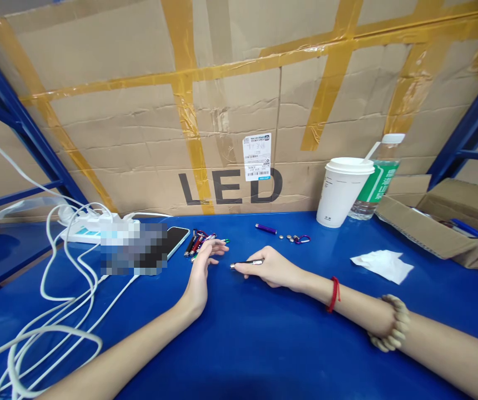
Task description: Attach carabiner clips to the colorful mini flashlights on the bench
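My right hand (pixel 273 268) rests on the blue table (pixel 264 344), fingers closed around a small dark pen-shaped light (pixel 247 263) with a silver tip pointing left. My left hand (pixel 204 265) lies just left of it with fingers stretched out, their tips reaching a pile of several small coloured pen lights (pixel 199 242). A purple pen light (pixel 265 228) lies alone farther back. Beside it sit a few small button cells and a little carabiner clip (pixel 298 239).
A phone (pixel 174 240) and a white power strip (pixel 91 229) with looping white cables (pixel 55 311) lie at left. A white lidded paper cup (pixel 341 191), a water bottle (pixel 378 180), an open cardboard box (pixel 439 222) and a crumpled tissue (pixel 383 264) stand at right. A taped cardboard wall (pixel 230 111) closes the back.
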`<action>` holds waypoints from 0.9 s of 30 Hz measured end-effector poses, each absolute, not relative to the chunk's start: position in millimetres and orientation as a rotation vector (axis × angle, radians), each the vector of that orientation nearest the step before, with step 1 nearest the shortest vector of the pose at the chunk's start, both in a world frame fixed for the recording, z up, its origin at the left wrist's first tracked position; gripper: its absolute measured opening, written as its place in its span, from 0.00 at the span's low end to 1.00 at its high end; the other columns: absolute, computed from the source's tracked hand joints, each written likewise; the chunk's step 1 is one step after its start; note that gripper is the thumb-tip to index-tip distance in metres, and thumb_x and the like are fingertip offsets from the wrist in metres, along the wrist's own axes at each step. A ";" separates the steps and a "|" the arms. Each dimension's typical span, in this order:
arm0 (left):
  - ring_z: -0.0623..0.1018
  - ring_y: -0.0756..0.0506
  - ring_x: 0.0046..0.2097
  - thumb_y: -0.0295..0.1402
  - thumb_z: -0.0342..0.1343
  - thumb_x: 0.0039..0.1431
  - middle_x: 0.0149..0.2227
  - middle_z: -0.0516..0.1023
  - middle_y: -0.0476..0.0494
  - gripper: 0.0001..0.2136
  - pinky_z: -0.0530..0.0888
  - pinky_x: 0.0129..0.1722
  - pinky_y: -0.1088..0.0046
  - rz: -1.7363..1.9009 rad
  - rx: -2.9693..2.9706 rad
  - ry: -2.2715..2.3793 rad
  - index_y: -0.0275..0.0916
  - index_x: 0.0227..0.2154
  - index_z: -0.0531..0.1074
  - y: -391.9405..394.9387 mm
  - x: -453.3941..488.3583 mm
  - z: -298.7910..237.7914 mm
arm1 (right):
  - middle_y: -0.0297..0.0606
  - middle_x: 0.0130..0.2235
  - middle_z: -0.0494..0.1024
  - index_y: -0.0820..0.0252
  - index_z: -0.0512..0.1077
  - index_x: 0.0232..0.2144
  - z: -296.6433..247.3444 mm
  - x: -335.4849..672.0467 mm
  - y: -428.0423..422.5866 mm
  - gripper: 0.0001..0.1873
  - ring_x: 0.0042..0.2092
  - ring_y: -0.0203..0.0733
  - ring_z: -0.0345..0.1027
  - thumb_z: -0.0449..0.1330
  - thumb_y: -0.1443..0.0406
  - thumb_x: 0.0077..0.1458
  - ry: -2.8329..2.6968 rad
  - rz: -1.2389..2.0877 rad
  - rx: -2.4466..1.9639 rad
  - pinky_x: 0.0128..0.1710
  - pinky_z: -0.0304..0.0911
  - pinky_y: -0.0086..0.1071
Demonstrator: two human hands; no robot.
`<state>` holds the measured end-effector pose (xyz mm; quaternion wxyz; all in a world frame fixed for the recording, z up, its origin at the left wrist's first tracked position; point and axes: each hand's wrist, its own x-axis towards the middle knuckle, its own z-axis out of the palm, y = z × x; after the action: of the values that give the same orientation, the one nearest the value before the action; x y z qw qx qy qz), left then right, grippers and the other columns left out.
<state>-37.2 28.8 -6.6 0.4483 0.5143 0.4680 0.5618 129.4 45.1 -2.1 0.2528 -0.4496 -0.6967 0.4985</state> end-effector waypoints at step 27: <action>0.71 0.43 0.43 0.41 0.40 0.53 0.38 0.73 0.41 0.15 0.64 0.40 0.68 1.317 1.347 1.215 0.37 0.32 0.67 33.8 -39.6 -10.7 | 0.24 0.12 0.54 0.66 0.75 0.30 -1.1 130.1 44.2 0.27 0.13 0.25 0.44 0.54 0.46 0.48 -1.940 1.381 -1.188 0.11 0.43 0.22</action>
<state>-39.6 33.8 -10.7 0.4347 0.5412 0.4882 0.5290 130.1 44.2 -1.1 0.2380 -0.4335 -0.7079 0.5042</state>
